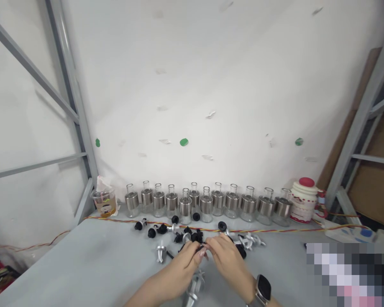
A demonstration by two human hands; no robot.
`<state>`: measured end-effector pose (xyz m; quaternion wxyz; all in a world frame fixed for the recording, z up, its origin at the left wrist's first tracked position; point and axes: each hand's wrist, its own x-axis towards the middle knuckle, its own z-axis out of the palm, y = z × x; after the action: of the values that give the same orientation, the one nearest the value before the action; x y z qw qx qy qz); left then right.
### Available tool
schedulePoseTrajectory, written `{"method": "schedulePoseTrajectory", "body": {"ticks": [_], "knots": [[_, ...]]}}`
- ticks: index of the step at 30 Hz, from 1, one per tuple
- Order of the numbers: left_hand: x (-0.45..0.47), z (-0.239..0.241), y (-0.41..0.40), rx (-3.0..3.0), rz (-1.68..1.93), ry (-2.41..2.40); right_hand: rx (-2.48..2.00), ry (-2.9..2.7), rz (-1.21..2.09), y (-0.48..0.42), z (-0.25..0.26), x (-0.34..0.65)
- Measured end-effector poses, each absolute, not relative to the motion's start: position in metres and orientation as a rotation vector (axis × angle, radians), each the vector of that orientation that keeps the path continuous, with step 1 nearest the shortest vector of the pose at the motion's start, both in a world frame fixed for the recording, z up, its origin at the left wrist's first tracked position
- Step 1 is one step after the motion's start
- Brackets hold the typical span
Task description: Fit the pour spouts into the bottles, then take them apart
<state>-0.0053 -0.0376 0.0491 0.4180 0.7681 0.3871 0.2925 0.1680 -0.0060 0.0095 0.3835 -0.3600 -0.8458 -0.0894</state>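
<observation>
My left hand (187,258) and my right hand (225,256) meet over the table, fingertips pinched together on something small and mostly hidden. A dark bit shows between them, but its kind is unclear. Just beyond the fingers lies a pile of small black parts (196,235). Silver spout-like pieces (251,241) are heaped to the right of my right hand, and one silver piece (161,251) stands to the left of my left hand. Below my hands, nearer to me, are more silver pieces (196,288). Black round caps (222,226) are scattered farther back.
Several glass bottles with metal sleeves (206,204) line the wall. A drink cup (105,202) stands at the left end, a white jar with a red lid (304,200) at the right. A twisted red-yellow wire (121,220) crosses the table (92,264). Metal frame posts (80,115) flank it.
</observation>
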Motion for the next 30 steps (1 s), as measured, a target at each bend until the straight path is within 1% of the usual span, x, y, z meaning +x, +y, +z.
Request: {"method": "schedulePoseTrajectory", "body": {"ticks": [7, 14, 21, 27, 30], "knots": [[-0.004, 0.051, -0.039, 1.925, 0.753, 0.932, -0.801, -2.025, -0.243, -0.008, 0.008, 0.166], [-0.003, 0.052, -0.040, 1.935, 0.799, 0.926, -0.794, -1.965, -0.243, -0.011, 0.008, 0.163], [0.003, 0.037, -0.037, 1.368, 0.786, 0.861, -0.792, -1.938, -0.181, -0.014, 0.009, 0.160], [0.003, 0.026, -0.031, 1.305, 0.831, 0.813, -0.838, -1.947, -0.098, -0.014, 0.010, 0.159], [0.004, 0.024, -0.027, 1.235, 0.868, 0.904, -0.824, -1.978, -0.051, -0.015, 0.011, 0.157]]}}
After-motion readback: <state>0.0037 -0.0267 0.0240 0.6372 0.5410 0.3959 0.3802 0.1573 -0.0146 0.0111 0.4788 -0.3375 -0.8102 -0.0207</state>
